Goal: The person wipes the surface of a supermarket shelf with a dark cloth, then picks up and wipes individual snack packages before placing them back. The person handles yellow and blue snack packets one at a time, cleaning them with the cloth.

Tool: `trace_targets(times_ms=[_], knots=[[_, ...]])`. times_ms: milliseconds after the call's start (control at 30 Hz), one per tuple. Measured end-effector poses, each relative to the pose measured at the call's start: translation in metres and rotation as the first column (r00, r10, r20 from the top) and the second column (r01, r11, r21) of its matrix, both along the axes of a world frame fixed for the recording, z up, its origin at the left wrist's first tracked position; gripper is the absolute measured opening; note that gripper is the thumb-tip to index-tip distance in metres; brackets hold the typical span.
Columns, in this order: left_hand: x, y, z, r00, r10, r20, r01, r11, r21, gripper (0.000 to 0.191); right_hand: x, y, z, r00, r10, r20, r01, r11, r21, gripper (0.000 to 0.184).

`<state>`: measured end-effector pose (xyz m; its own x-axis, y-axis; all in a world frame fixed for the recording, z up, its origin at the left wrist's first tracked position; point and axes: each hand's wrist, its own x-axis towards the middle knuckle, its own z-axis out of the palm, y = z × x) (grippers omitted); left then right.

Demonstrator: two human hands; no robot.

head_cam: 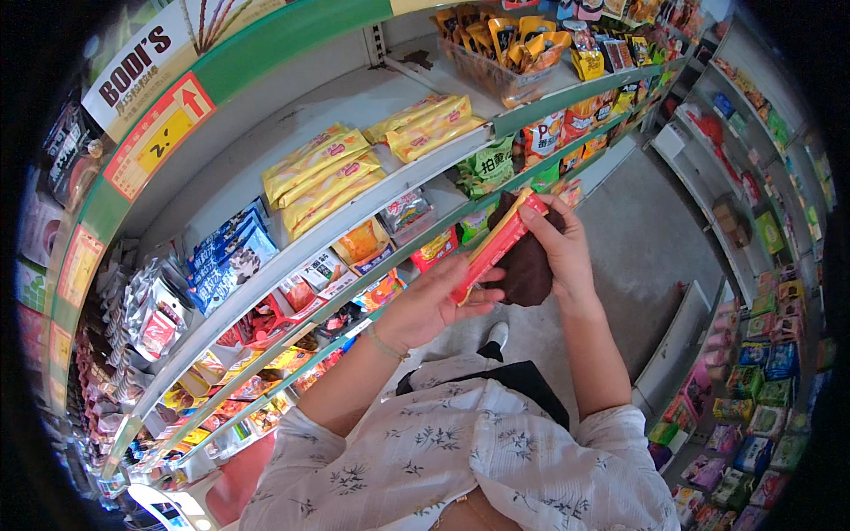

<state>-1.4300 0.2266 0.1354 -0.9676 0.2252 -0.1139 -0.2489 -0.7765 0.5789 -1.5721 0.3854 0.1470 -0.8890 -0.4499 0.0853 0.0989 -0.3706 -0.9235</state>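
A long, flat red and yellow snack packet (501, 242) is held slantwise in front of my body. My right hand (563, 255) pinches its upper end, thumb on the face of the packet. In the same hand a dark brown cloth (528, 275) hangs bunched behind the packet. My left hand (431, 302) is around the lower end, with its fingers spread behind the wrapper. To the left, yellow snack packets (332, 176) lie in two groups on a metal shelf (392, 180). Blue snack packets (232, 255) stand nearer me on that shelf.
A clear plastic bin (495, 76) of orange pouches stands farther along the shelf. Lower shelves hold bagged snacks (491, 166). Price tags (159, 136) line a green shelf edge at upper left. Across the grey floor (624, 252), another rack (757, 398) carries many small packs.
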Motion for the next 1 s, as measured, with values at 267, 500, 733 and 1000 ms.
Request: trace_targets(times_ms=[267,500,733,1000], knots=[[-0.007,0.003,-0.014,0.878,0.303,-0.371,-0.476,0.472,-0.742,0.038,0.015,-0.008,0.012,0.657,-0.234,-0.716,0.424,0.9,0.095,0.019],[-0.006,0.003,-0.012,0.832,0.151,-0.534,-0.541,0.005,-0.841,0.034,0.044,-0.021,0.007,0.164,0.243,-0.956,0.446,0.846,0.292,0.03],[0.0,0.003,-0.014,0.949,0.312,-0.045,-0.298,0.843,-0.447,0.038,-0.006,-0.005,0.017,0.343,-0.064,-0.937,0.612,0.772,0.172,0.023],[0.004,0.008,-0.016,0.974,0.193,0.117,-0.183,0.979,-0.086,0.039,0.005,-0.007,-0.002,0.36,0.051,-0.932,0.612,0.741,0.277,0.025]])
